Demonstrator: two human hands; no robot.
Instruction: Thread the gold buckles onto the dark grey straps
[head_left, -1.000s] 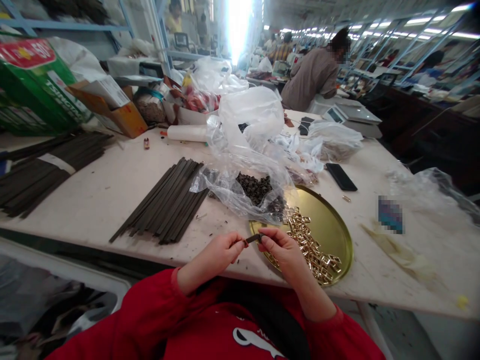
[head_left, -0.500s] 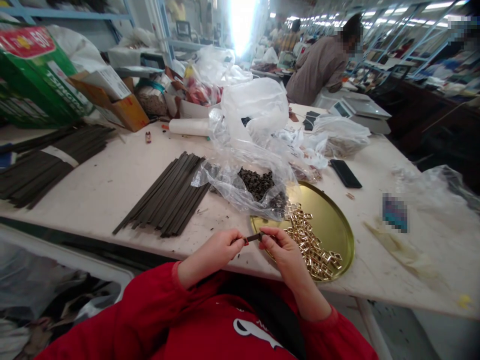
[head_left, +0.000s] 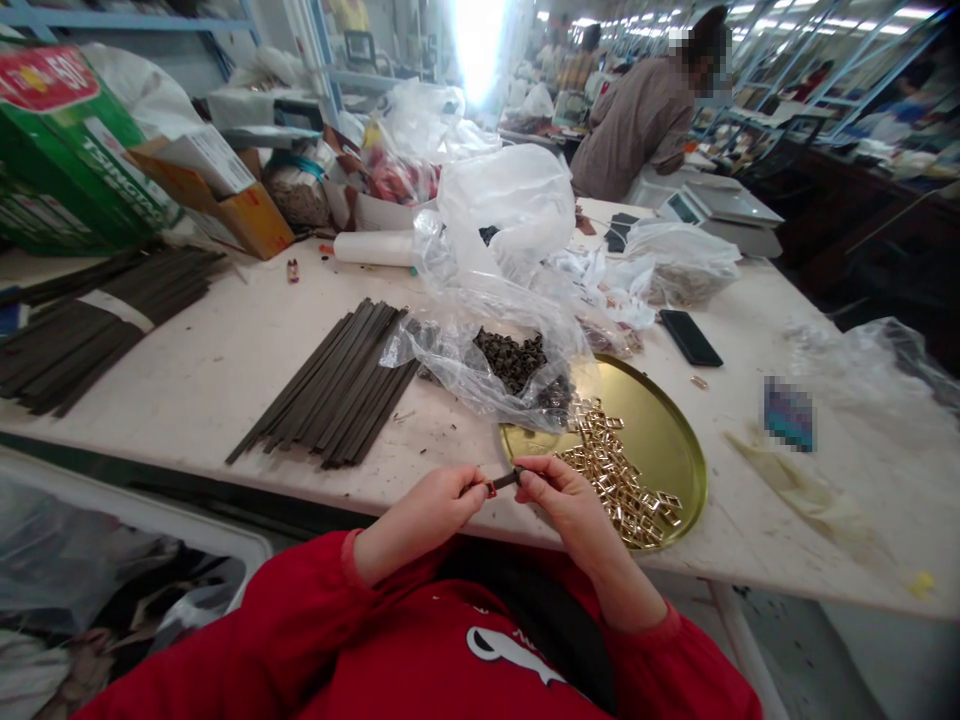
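Observation:
A short dark strap (head_left: pixel 507 480) is stretched between my hands near the table's front edge. My left hand (head_left: pixel 454 497) pinches its left end, where a small metal buckle (head_left: pixel 491 489) shows at the fingertips. At the other end, the thumb and fingers of my right hand (head_left: pixel 559 492) are closed on the strap; a small dark piece there is partly hidden. Just right of that hand, gold buckles (head_left: pixel 619 480) lie heaped on a round golden tray (head_left: pixel 679 430). Small dark loops (head_left: pixel 514 362) fill an opened clear plastic bag (head_left: pixel 457 375) overlapping the tray.
Long dark strips (head_left: pixel 330 385) lie left of the bag, and a banded bundle (head_left: pixel 112 320) lies farther left. A black phone (head_left: pixel 691 338), a white roll (head_left: pixel 373 248) and a scale (head_left: pixel 720 210) are also on the table. A person (head_left: pixel 637 120) leans over behind.
Both hands keep hold of the strap and have barely moved. The buckle shows slightly more at my left fingertips. The whole view has shifted a little.

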